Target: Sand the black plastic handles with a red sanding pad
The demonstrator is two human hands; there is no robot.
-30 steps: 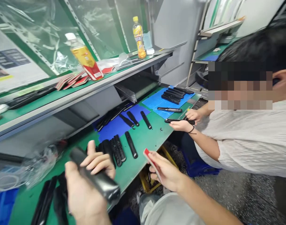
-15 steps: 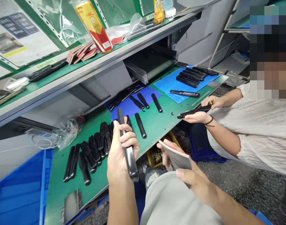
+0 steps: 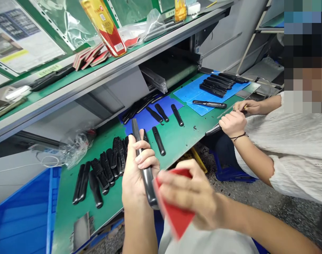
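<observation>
My left hand (image 3: 136,176) is closed round a long black plastic handle (image 3: 140,148), held upright above the front edge of the green bench (image 3: 177,137). My right hand (image 3: 190,195) grips a flat red card (image 3: 177,215) and presses it against the lower end of that handle. Several more black handles (image 3: 103,173) lie in a row on the bench just left of my left hand. Others (image 3: 161,113) rest on a dark blue mat further back.
A co-worker on the right holds a black handle (image 3: 212,129) in both hands at the bench edge. A light blue mat (image 3: 195,93) carries several handles. A shelf above bears a red-yellow bottle (image 3: 104,24) and red cards (image 3: 89,56). A blue crate (image 3: 20,218) stands at lower left.
My right hand has come up from my lap and moved left with the card, now red side up, against the handle. The co-worker's hands have turned over their handle.
</observation>
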